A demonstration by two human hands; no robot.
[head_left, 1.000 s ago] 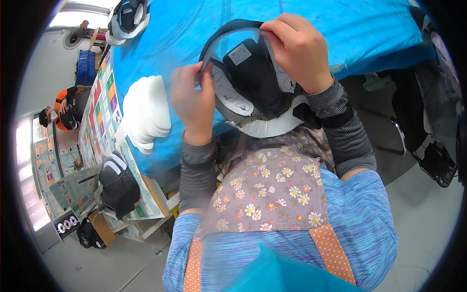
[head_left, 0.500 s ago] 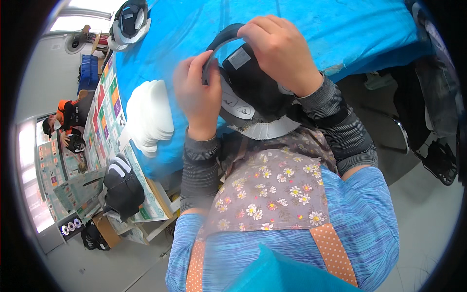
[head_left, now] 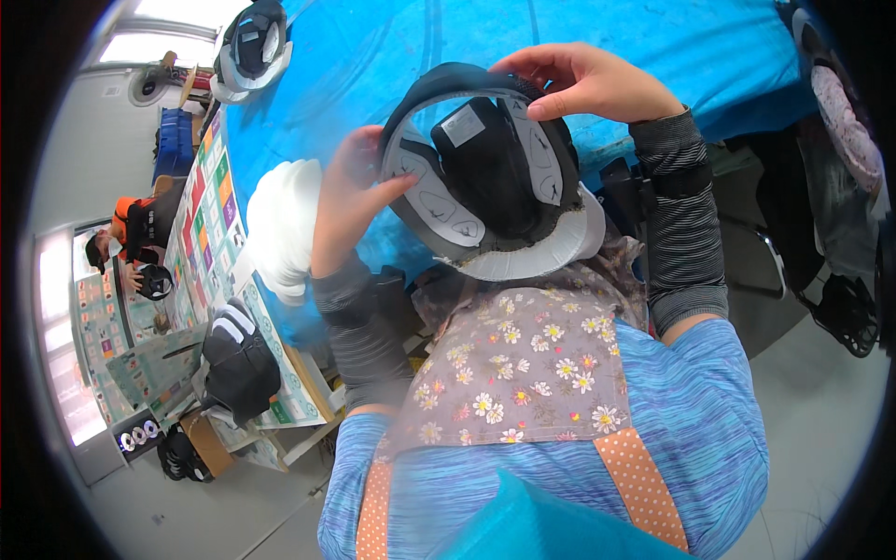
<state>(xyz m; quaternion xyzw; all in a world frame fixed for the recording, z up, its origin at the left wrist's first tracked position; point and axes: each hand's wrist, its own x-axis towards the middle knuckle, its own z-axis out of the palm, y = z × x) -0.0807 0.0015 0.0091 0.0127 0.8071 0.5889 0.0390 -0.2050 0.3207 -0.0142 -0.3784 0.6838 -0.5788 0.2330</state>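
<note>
A black helmet liner point(head_left: 485, 168) lies open side up in front of me, at the near edge of the table. Grey-white pads with printed outlines line both its sides, and a small white label sits on its black middle panel. A pale curved strip point(head_left: 537, 250) runs along its near edge. My left hand point(head_left: 357, 196) holds the left rim, thumb over the inner side and fingers behind it. At the far right of the rim, my right hand point(head_left: 597, 82) grips with its thumb inside and fingers outside.
A blue cloth point(head_left: 644, 51) covers the table. Left of the liner lies a stack of white pieces point(head_left: 280, 229). Another liner point(head_left: 250, 51) rests at the far left. Beyond a printed board point(head_left: 215, 196), a person in orange point(head_left: 131, 215) handles a black item.
The liner has opened out, showing both side pads. My hands have moved apart, the right one outward to the right and the left one slightly left.
</note>
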